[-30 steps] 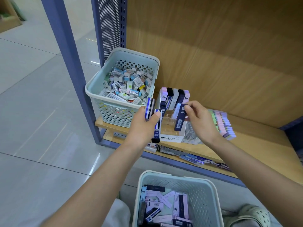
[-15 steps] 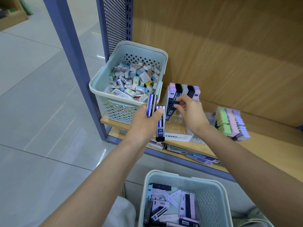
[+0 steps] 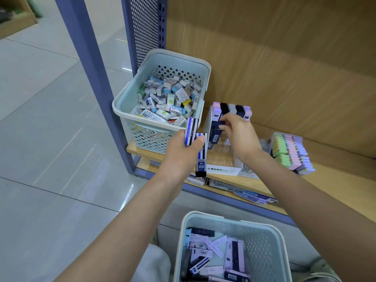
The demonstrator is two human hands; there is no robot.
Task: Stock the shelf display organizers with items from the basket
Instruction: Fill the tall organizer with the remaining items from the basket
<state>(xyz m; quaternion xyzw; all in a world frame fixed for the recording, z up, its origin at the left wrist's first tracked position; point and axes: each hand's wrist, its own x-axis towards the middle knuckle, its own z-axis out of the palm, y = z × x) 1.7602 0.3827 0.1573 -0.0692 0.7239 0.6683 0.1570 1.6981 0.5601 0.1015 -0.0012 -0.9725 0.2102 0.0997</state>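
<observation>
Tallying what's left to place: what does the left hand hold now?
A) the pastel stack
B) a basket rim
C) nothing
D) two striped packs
D: the left hand grips two blue-white-black striped packs, one marked HB; the right hand pinches a navy pack.

Viewpoint: worn on the person's head, above both forearms.
Facing: forward and steeply down onto the low light-wood shelf (image 3: 345, 169) and glossy grey tiled floor (image 3: 40, 139).
Nearness: close; left hand (image 3: 181, 151) and right hand (image 3: 240, 135) sit mid-frame.

Floor basket (image 3: 262, 247) cut off at btm edge; small boxes (image 3: 173, 98) in shelf basket (image 3: 130, 102): labels unreadable.
</observation>
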